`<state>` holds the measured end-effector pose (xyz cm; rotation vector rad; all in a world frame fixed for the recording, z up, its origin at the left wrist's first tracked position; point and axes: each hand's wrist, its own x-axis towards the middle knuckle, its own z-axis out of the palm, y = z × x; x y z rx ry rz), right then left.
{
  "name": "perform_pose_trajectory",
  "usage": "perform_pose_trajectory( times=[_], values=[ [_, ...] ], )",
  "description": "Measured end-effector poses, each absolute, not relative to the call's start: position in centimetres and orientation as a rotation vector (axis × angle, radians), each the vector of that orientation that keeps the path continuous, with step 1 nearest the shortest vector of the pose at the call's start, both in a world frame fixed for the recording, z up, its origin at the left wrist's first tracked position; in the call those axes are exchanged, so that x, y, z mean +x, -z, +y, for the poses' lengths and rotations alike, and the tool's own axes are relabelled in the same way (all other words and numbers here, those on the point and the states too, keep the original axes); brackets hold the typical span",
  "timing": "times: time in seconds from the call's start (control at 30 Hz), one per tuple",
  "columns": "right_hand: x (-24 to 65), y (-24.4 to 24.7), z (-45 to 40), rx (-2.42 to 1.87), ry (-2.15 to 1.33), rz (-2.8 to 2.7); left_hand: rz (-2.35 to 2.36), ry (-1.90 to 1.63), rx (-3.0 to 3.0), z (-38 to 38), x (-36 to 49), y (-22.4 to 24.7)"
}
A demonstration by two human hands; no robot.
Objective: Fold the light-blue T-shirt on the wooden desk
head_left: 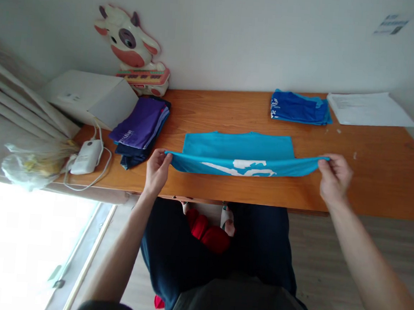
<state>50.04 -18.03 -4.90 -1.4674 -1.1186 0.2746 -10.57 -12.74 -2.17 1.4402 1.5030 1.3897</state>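
Observation:
A light blue T-shirt (236,147) with a white print lies on the wooden table in front of me, its near part lifted and folded over the far part. My left hand (158,169) pinches the left end of the raised fold between thumb and fingers. At the opposite end, my right hand (335,178) pinches the right corner the same way. The fold is stretched between both hands, a little above the table's near edge, and the printed side faces me.
Left of the shirt sits a stack of folded dark and purple clothes (141,123), beside a white box (93,96) and a white corded device (87,156). A cow-shaped toy keyboard (141,73) stands behind. Folded blue clothing (300,108) and a white packet (370,109) lie back right.

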Motion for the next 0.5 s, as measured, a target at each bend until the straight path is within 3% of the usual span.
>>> perform_pose_trajectory(
  times=[0.23, 0.5],
  values=[
    [48.3, 5.5, -5.9, -1.639, -0.236, -1.196, 1.93, -1.094, 1.739, -0.9, -7.5, 3.2],
    [49.6, 7.8, -3.7, -1.883, -0.119, -1.337, 2.106, -0.855, 1.803, 0.9, -7.7, 4.2]
  ],
)
